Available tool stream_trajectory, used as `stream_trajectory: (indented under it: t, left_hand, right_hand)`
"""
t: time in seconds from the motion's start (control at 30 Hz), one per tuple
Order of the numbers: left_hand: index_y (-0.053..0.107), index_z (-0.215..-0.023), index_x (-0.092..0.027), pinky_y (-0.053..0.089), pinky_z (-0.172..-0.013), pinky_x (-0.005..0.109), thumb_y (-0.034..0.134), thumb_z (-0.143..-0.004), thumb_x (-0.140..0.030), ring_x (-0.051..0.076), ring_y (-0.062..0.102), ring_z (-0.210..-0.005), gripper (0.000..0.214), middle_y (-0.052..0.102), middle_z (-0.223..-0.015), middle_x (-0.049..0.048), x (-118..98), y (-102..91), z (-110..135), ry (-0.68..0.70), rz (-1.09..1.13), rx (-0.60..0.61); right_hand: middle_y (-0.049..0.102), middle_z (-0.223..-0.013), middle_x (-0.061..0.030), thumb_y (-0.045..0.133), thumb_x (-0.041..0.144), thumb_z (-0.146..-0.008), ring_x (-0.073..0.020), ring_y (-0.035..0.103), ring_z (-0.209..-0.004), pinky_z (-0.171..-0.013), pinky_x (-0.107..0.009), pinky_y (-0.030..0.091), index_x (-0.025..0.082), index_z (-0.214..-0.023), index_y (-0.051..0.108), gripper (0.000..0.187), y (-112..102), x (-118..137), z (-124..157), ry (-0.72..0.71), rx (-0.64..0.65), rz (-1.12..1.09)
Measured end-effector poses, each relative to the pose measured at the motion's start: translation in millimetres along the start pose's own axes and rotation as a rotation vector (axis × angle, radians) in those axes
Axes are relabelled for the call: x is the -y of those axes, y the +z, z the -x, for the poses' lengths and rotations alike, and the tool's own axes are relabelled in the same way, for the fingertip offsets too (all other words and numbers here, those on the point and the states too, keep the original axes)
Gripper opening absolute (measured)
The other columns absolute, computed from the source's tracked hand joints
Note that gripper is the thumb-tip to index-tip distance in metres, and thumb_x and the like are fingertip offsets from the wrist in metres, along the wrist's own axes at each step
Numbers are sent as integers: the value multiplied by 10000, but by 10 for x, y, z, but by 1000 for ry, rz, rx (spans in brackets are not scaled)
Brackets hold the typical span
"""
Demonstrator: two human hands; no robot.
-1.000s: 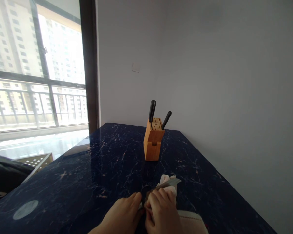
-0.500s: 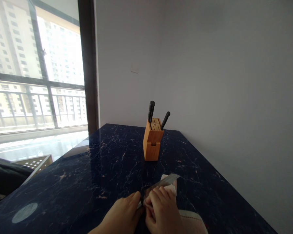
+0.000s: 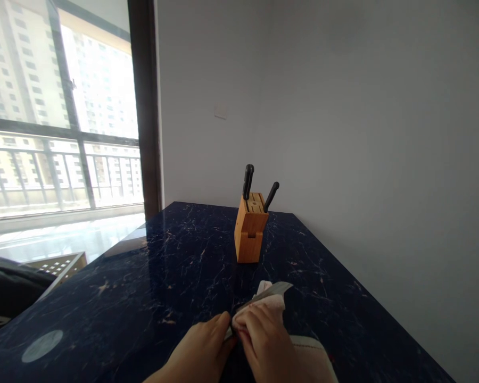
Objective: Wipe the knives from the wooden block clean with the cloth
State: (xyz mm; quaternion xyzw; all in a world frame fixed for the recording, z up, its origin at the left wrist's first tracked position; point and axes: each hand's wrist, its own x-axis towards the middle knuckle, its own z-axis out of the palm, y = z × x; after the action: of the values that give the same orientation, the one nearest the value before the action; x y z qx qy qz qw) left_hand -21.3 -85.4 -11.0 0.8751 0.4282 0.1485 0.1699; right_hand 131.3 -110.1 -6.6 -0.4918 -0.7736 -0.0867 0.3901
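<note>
My left hand (image 3: 199, 348) is closed around the end of a kitchen knife near its dark handle, which is mostly hidden by my fingers. The grey steel blade (image 3: 271, 290) points away to the upper right. My right hand (image 3: 261, 332) pinches a white cloth or paper towel (image 3: 263, 303) around the blade, right next to my left hand. A beige stitched cloth (image 3: 311, 361) lies under my right wrist. Farther off stands a wooden knife block (image 3: 250, 229) holding two black-handled knives (image 3: 248, 182).
The dark blue marble-patterned table (image 3: 143, 276) meets a white wall on the right, with a small wall plate (image 3: 220, 110) above. A large window with a balcony railing (image 3: 64, 170) is at the left. A dark object (image 3: 8, 290) sits past the table's left edge.
The white cloth has slid along the blade toward the handle, leaving more steel showing near the tip. My right hand has shifted slightly with it, and the view has barely moved.
</note>
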Motion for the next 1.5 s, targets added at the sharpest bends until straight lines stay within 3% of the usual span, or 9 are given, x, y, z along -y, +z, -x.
stream_trajectory:
  t: [0.2, 0.37, 0.5, 0.73, 0.87, 0.97, 1.1, 1.33, 1.5]
  left_hand:
    - [489, -948, -204, 429, -767, 255, 316, -891, -289, 167, 588, -858, 201, 619, -932, 44, -9, -27, 6, -10, 18, 11]
    - [489, -967, -202, 429, -769, 254, 320, -886, -277, 166, 585, -861, 202, 615, -949, 49, -10, -26, 9, 15, 25, 28]
    - [490, -965, -204, 428, -763, 250, 325, -887, -279, 164, 584, -860, 197, 614, -944, 41, -12, -27, 9, 26, 42, 16]
    - [492, -924, -209, 429, -731, 253, 334, -885, -299, 164, 588, -827, 186, 623, -914, 31, -1, -31, 17, -16, 96, -40]
    - [494, -890, -212, 422, -719, 245, 335, -885, -313, 159, 591, -804, 189, 625, -889, 29, -8, -36, 14, -43, 114, -55]
    - [495, -876, -212, 419, -716, 236, 340, -882, -313, 153, 591, -796, 185, 625, -885, 28, -18, -48, 9, -53, 126, -55]
    - [492, -870, -210, 421, -707, 237, 351, -878, -304, 154, 592, -789, 170, 626, -874, 25, -13, -43, 4, -51, 132, -65]
    - [495, -939, -201, 429, -753, 260, 340, -880, -279, 175, 593, -852, 183, 628, -927, 48, 29, 48, 7, -32, 70, -64]
    - [511, -939, -195, 434, -757, 267, 350, -876, -278, 179, 596, -853, 192, 629, -928, 45, 37, 69, 7, -18, 76, -49]
  right_hand:
    - [557, -690, -1, 471, 112, -798, -162, 547, -687, -647, -289, 420, 205, -721, 520, 130, -277, -149, -158, 78, 5, 157]
    - [598, -753, 10, 456, 107, -818, -141, 560, -751, -709, -261, 432, 217, -775, 543, 147, -145, -13, -71, -35, 54, -48]
    - [592, -744, 13, 461, 105, -813, -145, 558, -733, -702, -269, 431, 219, -776, 541, 144, -129, 35, -69, -38, 36, 3]
    - [553, -691, -20, 379, 161, -856, -160, 538, -695, -648, -284, 419, 201, -718, 524, 204, -355, -456, -243, 102, -40, 209]
    - [580, -735, -30, 406, 163, -838, -164, 547, -727, -675, -292, 420, 198, -751, 547, 170, -448, -753, -279, 235, -91, 191]
    - [591, -776, -35, 420, 157, -829, -165, 553, -758, -706, -301, 424, 194, -787, 553, 144, -485, -827, -287, 288, -98, 153]
    - [572, -756, -29, 417, 140, -826, -158, 547, -737, -674, -292, 432, 192, -763, 529, 139, -429, -674, -285, 223, -34, 103]
    - [560, -736, 12, 458, 96, -791, -143, 561, -734, -685, -255, 438, 220, -737, 489, 139, -209, -113, -158, 33, 48, 8]
    - [566, -798, -37, 427, 17, -739, -181, 541, -775, -699, -311, 447, 186, -782, 499, 189, -131, 68, -85, -39, 249, -2]
